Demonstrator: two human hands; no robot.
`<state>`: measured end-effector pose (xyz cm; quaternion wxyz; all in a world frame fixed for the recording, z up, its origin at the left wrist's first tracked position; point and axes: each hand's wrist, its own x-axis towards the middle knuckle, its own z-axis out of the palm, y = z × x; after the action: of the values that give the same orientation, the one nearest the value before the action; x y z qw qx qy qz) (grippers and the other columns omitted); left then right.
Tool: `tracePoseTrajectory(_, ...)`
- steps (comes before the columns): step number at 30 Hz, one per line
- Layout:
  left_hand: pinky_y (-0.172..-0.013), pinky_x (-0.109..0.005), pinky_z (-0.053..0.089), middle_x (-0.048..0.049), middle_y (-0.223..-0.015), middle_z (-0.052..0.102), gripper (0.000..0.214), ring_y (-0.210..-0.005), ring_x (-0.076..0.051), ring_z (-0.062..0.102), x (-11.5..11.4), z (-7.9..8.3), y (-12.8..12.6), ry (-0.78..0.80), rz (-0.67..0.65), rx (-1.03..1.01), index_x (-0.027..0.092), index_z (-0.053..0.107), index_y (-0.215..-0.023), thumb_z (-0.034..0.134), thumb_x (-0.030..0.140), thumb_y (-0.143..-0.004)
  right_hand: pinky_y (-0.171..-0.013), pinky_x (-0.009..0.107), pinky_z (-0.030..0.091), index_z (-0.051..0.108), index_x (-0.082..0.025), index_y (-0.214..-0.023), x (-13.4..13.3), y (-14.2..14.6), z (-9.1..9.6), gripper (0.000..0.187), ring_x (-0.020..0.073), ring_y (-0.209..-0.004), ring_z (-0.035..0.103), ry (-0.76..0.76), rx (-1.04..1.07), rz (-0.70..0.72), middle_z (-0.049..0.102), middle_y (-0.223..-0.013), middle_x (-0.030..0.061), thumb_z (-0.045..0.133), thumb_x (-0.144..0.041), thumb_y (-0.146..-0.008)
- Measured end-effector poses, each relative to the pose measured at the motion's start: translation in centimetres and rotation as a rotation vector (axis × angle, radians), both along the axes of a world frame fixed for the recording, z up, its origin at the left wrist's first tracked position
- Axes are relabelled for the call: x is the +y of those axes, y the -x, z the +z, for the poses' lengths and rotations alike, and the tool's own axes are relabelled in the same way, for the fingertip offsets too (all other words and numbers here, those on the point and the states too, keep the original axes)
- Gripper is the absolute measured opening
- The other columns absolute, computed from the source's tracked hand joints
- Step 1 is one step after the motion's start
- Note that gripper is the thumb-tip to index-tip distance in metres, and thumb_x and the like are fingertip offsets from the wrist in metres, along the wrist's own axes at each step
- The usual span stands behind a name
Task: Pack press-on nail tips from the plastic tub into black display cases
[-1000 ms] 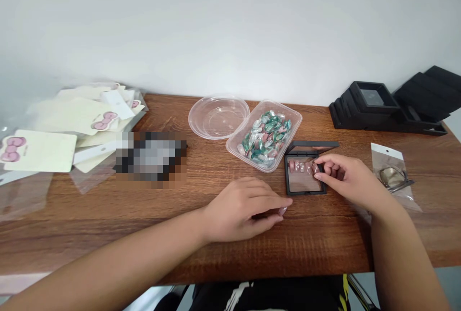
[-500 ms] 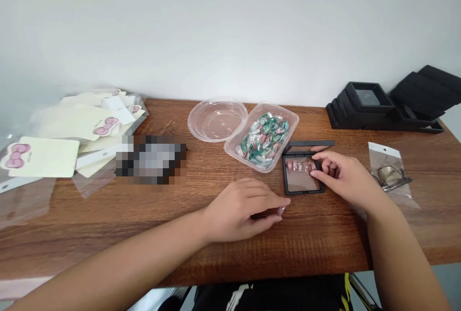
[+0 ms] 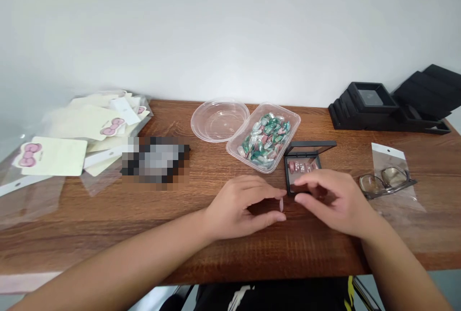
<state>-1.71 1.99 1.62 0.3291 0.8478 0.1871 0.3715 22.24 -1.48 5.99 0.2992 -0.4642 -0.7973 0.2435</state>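
Observation:
My left hand (image 3: 241, 207) rests on the wooden table (image 3: 201, 234), fingers curled, with a small pale false nail (image 3: 281, 204) upright at its fingertips. My right hand (image 3: 333, 200) hovers just right of it, fingers bent, thumb and forefinger near that nail; nothing shows in them. Behind my right hand lies a small black box (image 3: 304, 167), lid raised, with a row of pink false nails (image 3: 301, 167) inside. A clear rectangular tub (image 3: 264, 136) of green, white and pink false nails stands beyond it.
An empty clear round lid (image 3: 219, 119) lies left of the tub. Cream cards with pink bows (image 3: 54, 155) in plastic sleeves pile at the left. Black boxes (image 3: 389, 104) stack at the back right. Glasses (image 3: 387, 179) lie on a clear bag at the right.
My right hand has left the black box and come down and left towards my left hand's fingertips. The glasses now show in full. My left hand has turned the nail upright.

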Motion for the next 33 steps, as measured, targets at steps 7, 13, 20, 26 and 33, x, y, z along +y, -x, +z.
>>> tracePoseTrajectory(7, -0.068, -0.025, 0.055, -0.0055, -0.083, 0.077, 0.019, -0.072, -0.015, 0.071, -0.1, 0.1, -0.2, 0.173, -0.032, -0.025, 0.015, 0.072, -0.101, 0.071, 0.033, -0.094, -0.063, 0.026, 0.051, 0.068, -0.024, -0.117, -0.2, 1.3, -0.5, 0.024, 0.0130, -0.066, 0.063, -0.056, 0.065, 0.190, 0.070, -0.077, 0.0005, 0.059, -0.023, -0.096)
tracePoseTrajectory(13, -0.074, -0.023, 0.060, -0.0053, -0.091, 0.080, 0.019, -0.079, -0.016, 0.076, -0.4, -0.1, -0.6, 0.450, 0.038, -0.121, 0.015, 0.076, -0.101, 0.076, 0.030, -0.089, -0.067, 0.026, 0.055, 0.068, -0.025, -0.122, -0.4, 1.7, -1.3, 0.028, 0.0140, -0.075, 0.067, -0.058, 0.077, 0.220, 0.075, -0.091, 0.0034, 0.060, -0.018, -0.096)
tracePoseTrajectory(20, -0.075, -0.023, 0.062, -0.0053, -0.088, 0.080, 0.027, -0.079, -0.017, 0.077, -0.6, -0.3, -0.7, 0.540, 0.066, -0.158, 0.014, 0.076, -0.092, 0.080, 0.040, -0.085, -0.074, 0.030, 0.059, 0.070, -0.021, -0.114, -0.2, 2.9, -2.2, 0.021, 0.0161, -0.082, 0.071, -0.167, 0.183, 0.212, 0.078, -0.096, 0.0065, 0.062, -0.014, -0.096)
tracePoseTrajectory(26, -0.066, -0.019, 0.057, -0.0052, -0.077, 0.079, 0.026, -0.069, -0.014, 0.074, -0.4, -0.1, -0.6, 0.549, 0.084, -0.181, 0.014, 0.077, -0.082, 0.076, 0.039, -0.089, -0.072, 0.028, 0.058, 0.068, -0.021, -0.122, -0.4, 2.6, -1.4, 0.027, 0.0145, -0.078, 0.071, -0.080, 0.225, 0.190, 0.078, -0.090, 0.0044, 0.058, -0.014, -0.098)
tracePoseTrajectory(33, -0.079, -0.019, 0.059, -0.0041, -0.089, 0.080, 0.003, -0.082, -0.013, 0.076, -0.5, 0.1, -0.7, 0.629, 0.030, -0.249, 0.016, 0.077, -0.086, 0.076, 0.013, -0.085, -0.076, 0.026, 0.059, 0.064, -0.023, -0.127, -0.5, 2.3, -1.4, 0.032, 0.0128, -0.080, 0.074, 0.001, 0.276, 0.087, 0.079, -0.093, 0.0023, 0.062, -0.016, -0.096)
